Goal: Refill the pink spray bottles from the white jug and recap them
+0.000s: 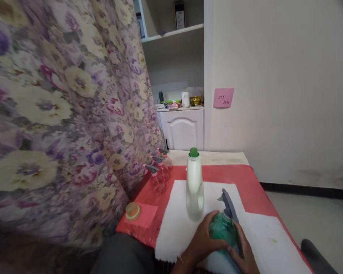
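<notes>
A green see-through spray bottle [221,227] with a grey trigger head [230,204] stands between my hands at the near edge of the white cloth. My left hand [204,238] wraps its left side, and my right hand [242,247] grips it from the right, with the thumbs close together in front. Just beyond my left hand, a tall pale green jug [194,186] stands upright and uncapped, its green spout [193,152] showing at the top. Neither hand touches the jug.
Several pink spray bottles [157,183] stand along the curtain side of the red-covered table [217,173]. A round cap [133,211] lies on a pink paper at the left. The white cloth [174,217] lies under the jug. A floral curtain [74,125] borders the left.
</notes>
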`<action>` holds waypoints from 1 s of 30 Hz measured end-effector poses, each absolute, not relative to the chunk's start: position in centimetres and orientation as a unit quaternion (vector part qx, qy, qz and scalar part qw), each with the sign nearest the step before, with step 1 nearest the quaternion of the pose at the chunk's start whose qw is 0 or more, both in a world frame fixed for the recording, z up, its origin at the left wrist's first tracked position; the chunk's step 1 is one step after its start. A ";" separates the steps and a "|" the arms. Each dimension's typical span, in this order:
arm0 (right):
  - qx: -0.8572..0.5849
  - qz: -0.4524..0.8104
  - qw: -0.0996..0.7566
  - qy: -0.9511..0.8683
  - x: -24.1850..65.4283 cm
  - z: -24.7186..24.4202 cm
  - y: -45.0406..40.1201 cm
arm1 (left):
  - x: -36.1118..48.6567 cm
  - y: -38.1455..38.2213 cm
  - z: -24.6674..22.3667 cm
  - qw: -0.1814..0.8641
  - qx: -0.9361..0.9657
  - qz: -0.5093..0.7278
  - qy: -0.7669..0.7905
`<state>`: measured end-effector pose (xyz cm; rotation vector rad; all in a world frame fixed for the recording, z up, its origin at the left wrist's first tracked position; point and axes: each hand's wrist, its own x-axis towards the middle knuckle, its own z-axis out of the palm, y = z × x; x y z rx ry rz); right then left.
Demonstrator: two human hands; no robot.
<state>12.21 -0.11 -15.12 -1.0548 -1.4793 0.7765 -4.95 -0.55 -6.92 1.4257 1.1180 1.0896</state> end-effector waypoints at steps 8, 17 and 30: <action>-0.359 0.359 0.515 -0.691 12.0 -10.8 -0.9 | -6.9 -4.1 -7.0 0.489 0.544 0.482 0.482; -0.351 0.380 0.517 -0.682 11.8 -12.1 -0.6 | -15.4 -6.1 -7.4 0.335 0.426 0.592 0.596; -0.345 0.350 0.445 -0.748 12.7 -12.1 0.2 | -24.6 1.5 -9.2 0.116 0.321 0.668 0.661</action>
